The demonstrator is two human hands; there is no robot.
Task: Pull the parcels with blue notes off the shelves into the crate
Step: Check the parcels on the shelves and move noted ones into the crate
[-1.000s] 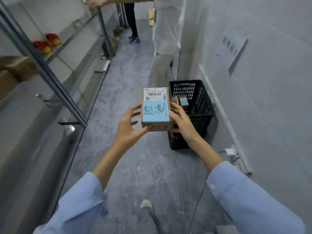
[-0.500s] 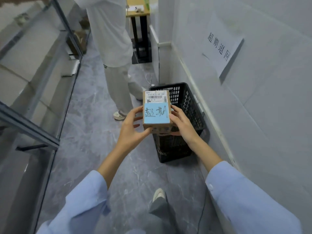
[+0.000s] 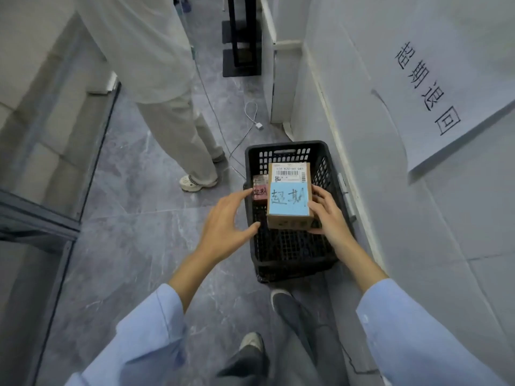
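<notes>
While the parcel (image 3: 289,223) with the blue note (image 3: 289,200) hangs over the crate's (image 3: 250,247) far half, the right grip (image 3: 326,213) holds its right side, fingers curled round it. Left grip (image 3: 223,227) spread apart, just beside the parcel's left edge; contact unclear. Crate on floor (image 3: 139,224), against wall (image 3: 418,246); red-noted parcel (image 3: 260,188) inside, far left corner.

My arms are in light blue long sleeves, left sleeve (image 3: 145,335) and right sleeve (image 3: 426,338). Cloth loose, cuffs stopping partway up the forearms. My left hand (image 3: 223,227) and right hand (image 3: 327,215) uncovered. Dark grey trousers (image 3: 301,346). Shoes with pale grey toes: left shoe (image 3: 252,341), right shoe (image 3: 280,295).
</notes>
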